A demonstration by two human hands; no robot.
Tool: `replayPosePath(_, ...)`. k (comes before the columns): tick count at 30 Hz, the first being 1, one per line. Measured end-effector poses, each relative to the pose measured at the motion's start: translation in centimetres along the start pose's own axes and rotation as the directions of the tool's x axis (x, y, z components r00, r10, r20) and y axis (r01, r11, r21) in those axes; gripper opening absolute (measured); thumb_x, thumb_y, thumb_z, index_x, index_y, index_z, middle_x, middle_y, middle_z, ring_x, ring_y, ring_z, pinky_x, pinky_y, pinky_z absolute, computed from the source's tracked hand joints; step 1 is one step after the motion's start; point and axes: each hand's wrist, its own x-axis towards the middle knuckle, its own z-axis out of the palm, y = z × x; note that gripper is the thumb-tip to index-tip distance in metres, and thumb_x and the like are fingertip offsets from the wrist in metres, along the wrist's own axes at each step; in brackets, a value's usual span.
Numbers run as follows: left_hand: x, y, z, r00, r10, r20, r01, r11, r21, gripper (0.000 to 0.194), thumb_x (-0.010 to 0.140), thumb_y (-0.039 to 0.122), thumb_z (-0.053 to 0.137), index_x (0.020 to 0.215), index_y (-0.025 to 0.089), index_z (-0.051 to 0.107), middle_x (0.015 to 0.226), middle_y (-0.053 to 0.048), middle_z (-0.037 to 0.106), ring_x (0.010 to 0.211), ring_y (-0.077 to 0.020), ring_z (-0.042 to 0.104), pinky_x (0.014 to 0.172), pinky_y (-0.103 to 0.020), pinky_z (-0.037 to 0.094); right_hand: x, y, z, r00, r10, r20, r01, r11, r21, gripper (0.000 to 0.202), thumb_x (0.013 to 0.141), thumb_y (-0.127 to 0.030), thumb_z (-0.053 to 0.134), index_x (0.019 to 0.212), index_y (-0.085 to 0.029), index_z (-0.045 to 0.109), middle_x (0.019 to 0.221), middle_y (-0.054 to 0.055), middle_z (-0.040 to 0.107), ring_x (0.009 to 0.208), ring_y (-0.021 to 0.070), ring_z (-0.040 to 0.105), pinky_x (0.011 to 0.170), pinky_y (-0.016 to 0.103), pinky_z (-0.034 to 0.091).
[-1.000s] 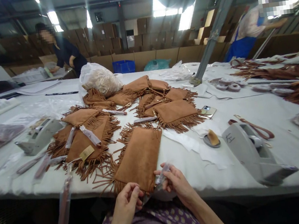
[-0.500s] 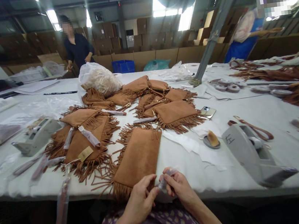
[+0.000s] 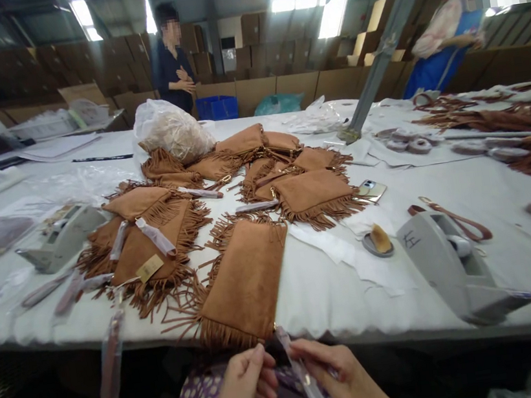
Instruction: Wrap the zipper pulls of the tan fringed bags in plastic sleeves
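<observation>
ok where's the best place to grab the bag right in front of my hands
Probably midway along the right edge of the bag, coming from the right: that side looks straight and bare, while fringe spreads from the left side and near end. This also avoids the wrapped strap by the near right corner.

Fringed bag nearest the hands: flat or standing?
Lying flat: the fringed bag rests on the white table, broad face up, with fringe spread out at its left.

And we're up at head height, looking forward and down: left hand (image 3: 248,379) and right hand (image 3: 340,372) close at bottom centre, white table (image 3: 340,303) sweeping mid-frame, stacked cartons (image 3: 251,30) far back up top.
</observation>
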Motion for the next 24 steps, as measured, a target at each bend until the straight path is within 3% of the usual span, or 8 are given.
replayPosePath(3, -0.2, -1.4, 1.4, 0.977, -0.145, 0.155, 0.182, 0.947, -0.266, 0.063, 0.073, 0.07, 0.052, 0.088, 0.011, 0.063, 0.074, -0.011, 0.068, 0.066, -0.018, 0.066, 0.06, -0.026, 0.05, -1.0, 0.9, 0.6, 1.0, 0.025, 0.012, -0.025, 0.999, 0.033, 0.029, 0.088, -0.034, 0.048, 0.104, -0.022, 0.07, 0.075, 0.004, 0.07, 0.065, 0.0191, 0.062, 0.068, 0.031, 0.049)
replayPosePath(6, 0.6, -1.8, 3.1, 0.978, -0.13, 0.163, 0.186, 0.898, -0.398, 0.059, 0.072, 0.066, 0.058, 0.099, 0.014, 0.061, 0.08, -0.009, 0.07, 0.07, -0.0196, 0.067, 0.065, -0.029, 0.05, -1.3, 1.8, 1.0, 0.999, 0.033, -0.018, -0.031, 0.996, 0.087, 0.028, 0.087, -0.034, 0.049, 0.101, -0.021, 0.07, 0.079, 0.005, 0.069, 0.055, 0.0153, 0.058, 0.063, 0.03, 0.048)
replayPosePath(10, 2.0, -2.0, 4.1, 0.999, 0.022, 0.031, -0.011, 0.95, -0.311, 0.05, 0.065, 0.058, 0.07, 0.083, 0.012, 0.061, 0.06, -0.003, 0.066, 0.05, -0.0131, 0.059, 0.05, -0.021, 0.04, -1.5, 2.9, 1.1, 0.989, 0.09, -0.121, -0.075, 0.99, 0.122, 0.025, 0.085, -0.035, 0.053, 0.092, -0.019, 0.071, 0.066, 0.004, 0.066, 0.052, 0.0141, 0.055, 0.058, 0.027, 0.046)
replayPosePath(13, 2.3, -1.9, 4.3, 0.996, 0.091, 0.017, -0.084, 0.968, -0.236, 0.05, 0.067, 0.061, 0.066, 0.072, 0.012, 0.058, 0.049, 0.0, 0.06, 0.039, -0.0102, 0.05, 0.042, -0.02, 0.032, -1.5, 3.8, 1.4, 0.971, 0.134, -0.199, -0.098, 0.978, 0.182, 0.026, 0.081, -0.038, 0.057, 0.091, -0.017, 0.07, 0.069, 0.005, 0.067, 0.051, 0.0137, 0.054, 0.057, 0.027, 0.046)
replayPosePath(16, 1.8, -1.3, 4.0, 0.995, 0.062, 0.074, -0.039, 0.961, -0.273, 0.054, 0.073, 0.064, 0.057, 0.078, 0.01, 0.06, 0.056, -0.005, 0.065, 0.044, -0.0123, 0.055, 0.046, -0.021, 0.038, -1.2, 4.5, 1.6, 0.95, 0.184, -0.254, -0.111, 0.955, 0.275, 0.031, 0.078, -0.042, 0.061, 0.093, -0.016, 0.068, 0.079, 0.008, 0.068, 0.051, 0.013, 0.054, 0.054, 0.027, 0.046)
replayPosePath(19, 0.8, -0.7, 3.5, 0.987, 0.002, 0.158, 0.064, 0.909, -0.411, 0.057, 0.081, 0.063, 0.048, 0.092, 0.008, 0.06, 0.069, -0.01, 0.069, 0.055, -0.0145, 0.061, 0.057, -0.026, 0.046, -0.8, 4.7, 1.8, 0.93, 0.227, -0.289, -0.125, 0.934, 0.335, 0.036, 0.074, -0.044, 0.064, 0.093, -0.014, 0.067, 0.08, 0.008, 0.068, 0.048, 0.012, 0.053, 0.052, 0.028, 0.046)
replayPosePath(21, 0.2, -0.6, 3.2, 0.984, -0.025, 0.177, 0.109, 0.871, -0.479, 0.054, 0.082, 0.06, 0.049, 0.099, 0.009, 0.057, 0.073, -0.01, 0.07, 0.059, -0.0154, 0.063, 0.062, -0.029, 0.048, -0.7, 4.7, 1.8, 0.921, 0.246, -0.302, -0.133, 0.928, 0.349, 0.037, 0.073, -0.045, 0.065, 0.092, -0.014, 0.067, 0.08, 0.008, 0.068, 0.047, 0.0113, 0.052, 0.051, 0.027, 0.045)
replayPosePath(24, -0.2, -1.0, 3.3, 0.989, -0.012, 0.148, 0.084, 0.867, -0.492, 0.044, 0.078, 0.052, 0.061, 0.097, 0.013, 0.054, 0.077, -0.009, 0.07, 0.063, -0.0156, 0.064, 0.063, -0.028, 0.048, -0.7, 5.0, 1.9, 0.92, 0.254, -0.3, -0.138, 0.923, 0.36, 0.038, 0.072, -0.045, 0.067, 0.093, -0.014, 0.067, 0.08, 0.008, 0.068, 0.048, 0.0111, 0.052, 0.051, 0.026, 0.044)
